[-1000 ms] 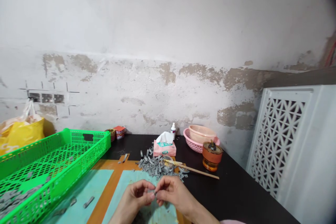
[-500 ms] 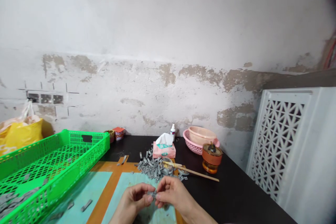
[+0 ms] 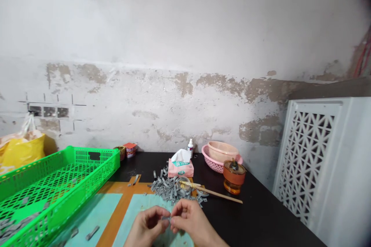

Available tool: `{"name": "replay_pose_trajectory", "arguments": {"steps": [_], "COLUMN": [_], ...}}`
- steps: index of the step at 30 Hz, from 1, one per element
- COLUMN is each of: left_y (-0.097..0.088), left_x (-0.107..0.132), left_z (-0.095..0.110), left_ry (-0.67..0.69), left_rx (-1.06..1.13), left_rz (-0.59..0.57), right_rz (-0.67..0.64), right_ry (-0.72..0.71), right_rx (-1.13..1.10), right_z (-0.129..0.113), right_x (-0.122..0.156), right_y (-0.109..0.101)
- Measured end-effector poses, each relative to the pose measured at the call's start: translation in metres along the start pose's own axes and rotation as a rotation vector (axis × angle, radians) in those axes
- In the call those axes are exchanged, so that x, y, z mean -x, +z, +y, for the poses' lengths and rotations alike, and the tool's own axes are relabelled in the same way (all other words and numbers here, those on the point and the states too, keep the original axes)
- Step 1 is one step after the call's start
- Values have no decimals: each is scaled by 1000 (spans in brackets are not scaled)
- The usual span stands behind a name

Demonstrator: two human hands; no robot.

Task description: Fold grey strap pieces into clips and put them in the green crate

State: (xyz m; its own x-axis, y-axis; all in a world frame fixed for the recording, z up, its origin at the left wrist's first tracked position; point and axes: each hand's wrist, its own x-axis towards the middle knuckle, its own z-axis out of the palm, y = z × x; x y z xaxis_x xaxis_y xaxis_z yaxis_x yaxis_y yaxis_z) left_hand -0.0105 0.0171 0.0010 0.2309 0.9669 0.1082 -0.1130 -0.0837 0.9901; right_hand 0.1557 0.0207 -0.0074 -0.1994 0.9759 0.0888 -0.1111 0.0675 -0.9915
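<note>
Near the front of the table, my left hand (image 3: 148,224) and my right hand (image 3: 189,222) meet fingertip to fingertip. Pinched between them is a small grey strip (image 3: 166,218), mostly covered by the fingers. Just beyond the hands lies a heap of grey strips (image 3: 166,190) on the taped light-blue sheet (image 3: 140,203). A small round dish (image 3: 183,182) sits in the heap, with a wooden stick (image 3: 217,193) leaning across it. Left of my hands, a loose grey strip (image 3: 92,233) rests on the sheet.
A green plastic crate (image 3: 111,162) holding grey strips stands at left. Behind the heap are a pink tissue pack (image 3: 181,169) and a white bottle (image 3: 190,147). Pink basins (image 3: 223,151) and an amber glass jar (image 3: 233,179) stand right. A yellow bag (image 3: 23,150) is far left.
The view has tilted slightly, so the table sits a little lower in the picture. Both hands stay together on the grey strip, with the fingers slightly shifted.
</note>
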Motion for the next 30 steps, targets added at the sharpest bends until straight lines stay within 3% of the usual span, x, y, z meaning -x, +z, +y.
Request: {"name": "replay_pose_trajectory", "arguments": {"steps": [9,25,30], "left_y": [1,-2,-1], "left_x": [3,4,3], "left_z": [8,5,3], "left_ry": [54,226,298], "left_rx": [-5,-311,-375], "left_rz": [-28,28,51], "right_rz": [-10,18,-8], "right_ry": [47,86,94], "right_rx": [-104,-191,-327], "right_z": [-13,-17,-17], "right_x": [3,7,8], "right_y": [3,7,8]}}
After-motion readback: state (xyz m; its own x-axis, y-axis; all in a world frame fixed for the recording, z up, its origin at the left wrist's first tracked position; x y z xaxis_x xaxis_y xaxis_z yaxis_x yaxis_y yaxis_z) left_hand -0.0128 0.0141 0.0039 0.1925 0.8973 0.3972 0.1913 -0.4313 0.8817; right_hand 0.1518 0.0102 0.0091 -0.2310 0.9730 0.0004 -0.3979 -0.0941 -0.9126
